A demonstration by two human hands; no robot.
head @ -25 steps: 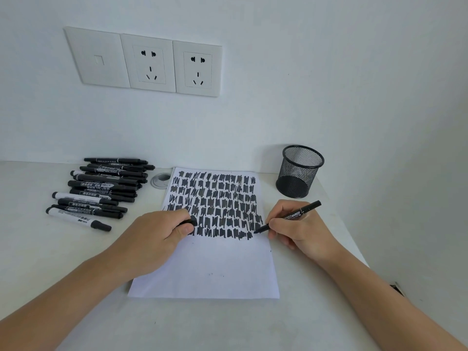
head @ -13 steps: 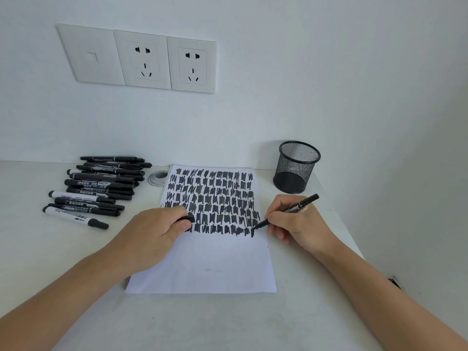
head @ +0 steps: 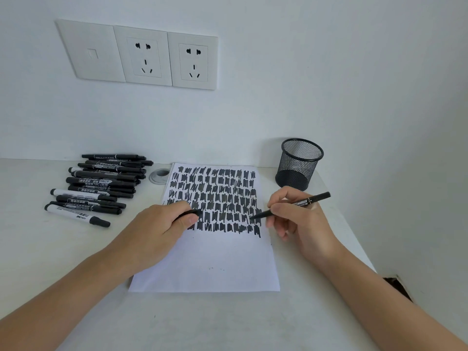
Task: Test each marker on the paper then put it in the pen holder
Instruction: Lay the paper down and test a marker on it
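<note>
Marker [head: 291, 206] gripped in right fingers [head: 278, 198], left fingers [head: 187, 219] pinching its cap [head: 192, 213]; pen holder [head: 298, 164] unobstructed beyond the paper [head: 207, 264].

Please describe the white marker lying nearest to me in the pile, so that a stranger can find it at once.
Look at the pile of markers on the table's left side, left of the paper. The nearest one lies at the pile's front edge. Unlike its mostly black neighbours, it has a white barrel with a black cap pointing right.
</note>
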